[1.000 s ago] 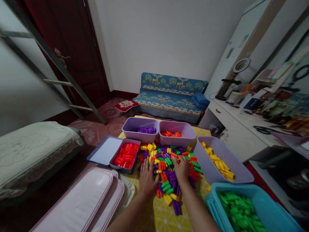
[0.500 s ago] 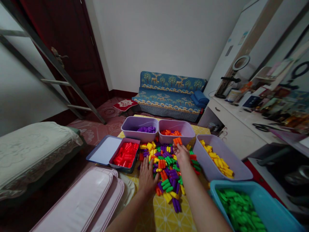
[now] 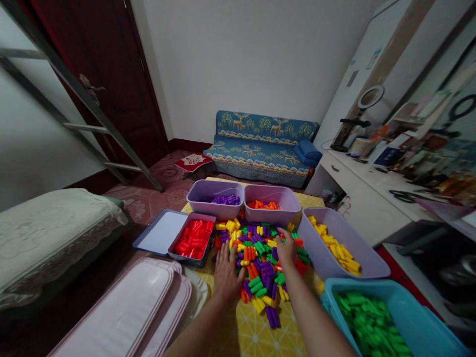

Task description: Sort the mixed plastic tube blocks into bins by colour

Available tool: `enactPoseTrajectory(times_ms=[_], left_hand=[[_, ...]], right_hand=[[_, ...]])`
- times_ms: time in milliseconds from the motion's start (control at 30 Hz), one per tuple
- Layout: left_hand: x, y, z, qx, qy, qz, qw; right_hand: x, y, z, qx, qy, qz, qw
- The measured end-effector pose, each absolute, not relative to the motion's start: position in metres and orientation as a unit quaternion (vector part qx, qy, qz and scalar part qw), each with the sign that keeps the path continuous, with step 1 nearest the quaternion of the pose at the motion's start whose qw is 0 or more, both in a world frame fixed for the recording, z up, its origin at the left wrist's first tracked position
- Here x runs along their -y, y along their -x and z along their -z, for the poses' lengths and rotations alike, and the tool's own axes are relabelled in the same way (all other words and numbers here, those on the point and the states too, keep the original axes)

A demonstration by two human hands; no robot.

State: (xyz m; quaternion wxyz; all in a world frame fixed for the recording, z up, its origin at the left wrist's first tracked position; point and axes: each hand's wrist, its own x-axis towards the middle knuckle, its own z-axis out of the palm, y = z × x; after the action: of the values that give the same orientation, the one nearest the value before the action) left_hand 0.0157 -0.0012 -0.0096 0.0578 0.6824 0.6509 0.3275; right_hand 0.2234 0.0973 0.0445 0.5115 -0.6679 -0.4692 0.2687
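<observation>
A mixed pile of small plastic building pieces (image 3: pixel 260 270) in red, orange, yellow, green and purple covers the yellow patterned table. My left hand (image 3: pixel 226 275) lies flat on the pile's left side, fingers stretched out and thumb apart. Over the right side of the pile is my right hand (image 3: pixel 287 252), thumb and forefinger apart among green and yellow pieces, with no piece visible between them. Behind the pile, a purple bin (image 3: pixel 272 214) holds orange pieces. Beside it, another purple bin (image 3: pixel 214 212) contains purple pieces.
Red pieces fill a box (image 3: pixel 211 248) on the left, its lid (image 3: pixel 159 232) open. On the right stand a lilac bin (image 3: pixel 310 248) of yellow pieces and a blue bin (image 3: pixel 332 292) of green ones. Pink lids (image 3: pixel 122 307) are stacked at front left. A sofa (image 3: pixel 264 148) stands behind.
The orange piece has left my right hand, which has moved down and slightly right from near the orange bin onto the pile. My left hand stays in place.
</observation>
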Motion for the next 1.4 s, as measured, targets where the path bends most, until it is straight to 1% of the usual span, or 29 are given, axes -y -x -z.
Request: enactPoseTrajectory(times_ms=[67,200,267,400,533,600,700,867,1133,1267,1400], left_hand=[[0.001,-0.016,0.009,-0.651,-0.682,-0.328,0.060],[0.001,-0.015,0.009,-0.653,-0.682,-0.324,0.061],[0.001,-0.016,0.009,-0.652,-0.684,-0.321,0.060],[0.001,-0.016,0.010,-0.652,-0.687,-0.318,0.053],[0.001,-0.015,0.011,-0.651,-0.690,-0.312,0.051],[0.000,-0.015,0.012,-0.650,-0.689,-0.316,0.050],[-0.001,-0.015,0.014,-0.647,-0.688,-0.324,0.049],[0.000,-0.015,0.015,-0.650,-0.687,-0.323,0.045],[0.000,-0.015,0.016,-0.646,-0.691,-0.321,0.036],[-0.001,-0.016,0.015,-0.646,-0.691,-0.322,0.037],[0.000,-0.016,0.014,-0.646,-0.693,-0.319,0.044]], right_hand=[[-0.090,-0.229,-0.040,0.508,0.692,-0.222,0.463],[-0.077,-0.225,-0.039,0.615,0.739,-0.107,0.253],[-0.074,-0.218,-0.043,0.617,0.753,-0.083,0.212],[-0.085,-0.203,-0.052,0.641,0.737,-0.008,0.214],[-0.108,-0.194,-0.058,0.726,0.656,-0.039,0.201],[-0.116,-0.190,-0.059,0.744,0.640,-0.052,0.187],[-0.120,-0.184,-0.062,0.748,0.640,-0.062,0.163],[-0.117,-0.174,-0.070,0.721,0.682,-0.072,0.099],[-0.093,-0.161,-0.062,0.715,0.684,-0.074,0.122],[-0.071,-0.157,-0.070,0.714,0.680,-0.063,0.153],[-0.073,-0.167,-0.080,0.688,0.703,-0.064,0.169]])
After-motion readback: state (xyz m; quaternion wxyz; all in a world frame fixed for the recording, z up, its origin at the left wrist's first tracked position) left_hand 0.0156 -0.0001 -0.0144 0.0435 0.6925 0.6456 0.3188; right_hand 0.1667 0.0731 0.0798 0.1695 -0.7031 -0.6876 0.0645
